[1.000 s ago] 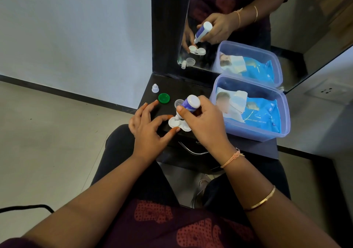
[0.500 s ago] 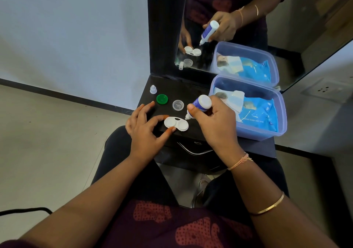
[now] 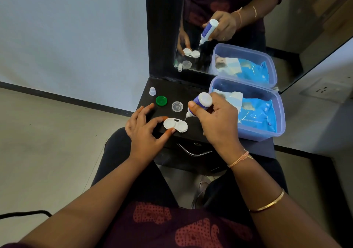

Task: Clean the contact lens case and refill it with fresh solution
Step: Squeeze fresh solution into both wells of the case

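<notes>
The white two-well contact lens case point(image 3: 175, 125) lies open on the black table point(image 3: 183, 93) near its front edge. My left hand point(image 3: 145, 131) pinches the case's left well between thumb and index finger. My right hand point(image 3: 214, 121) grips the small blue and white solution bottle point(image 3: 200, 102), tipped nozzle-down just above and to the right of the case's right well. A green lid point(image 3: 161, 100) and a clear lid point(image 3: 177, 106) lie behind the case. The bottle's small white cap point(image 3: 152, 91) stands at the back left.
A translucent blue tub point(image 3: 263, 133) holding a blue wet-wipes pack sits on the table's right side. A mirror point(image 3: 267, 28) stands behind the table and reflects the hands and tub. A drawer handle point(image 3: 193, 152) shows below the table's front edge.
My right hand has drawn the bottle up and to the right, off the case; its nozzle now hangs just beside the right well. My left hand keeps its pinch on the case.
</notes>
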